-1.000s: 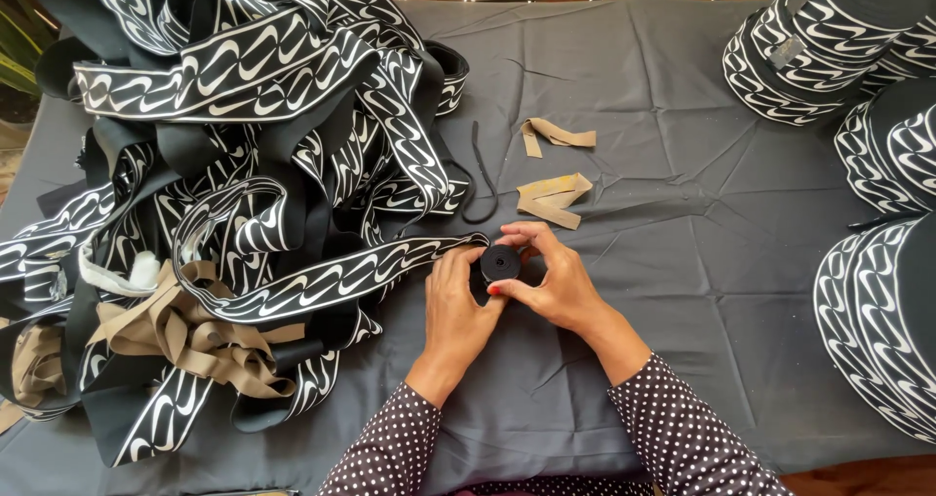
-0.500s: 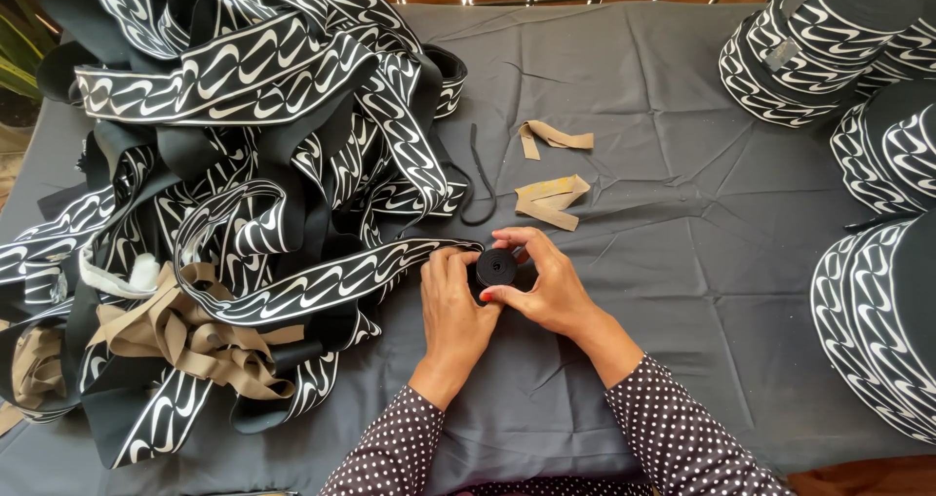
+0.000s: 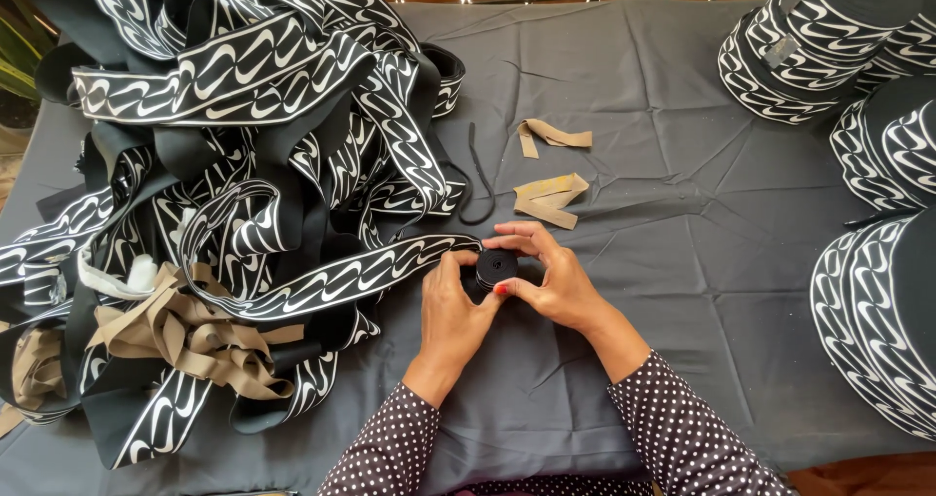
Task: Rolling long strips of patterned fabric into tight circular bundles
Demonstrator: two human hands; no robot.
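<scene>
Both hands cup a small black roll (image 3: 496,265) on the dark cloth (image 3: 682,262); left hand (image 3: 456,306) pinches its near side, right hand (image 3: 546,279) wraps its far side; patterned band (image 3: 341,279) runs leftward from the roll into the heap (image 3: 244,145); tan strips (image 3: 548,199) lie just beyond it.

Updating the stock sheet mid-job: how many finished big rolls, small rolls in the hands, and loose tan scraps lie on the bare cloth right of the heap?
Big patterned rolls at right, edges cropped: 4
Small black roll between left hand and right hand: 1
Tan scraps: 2
Total: 7
</scene>
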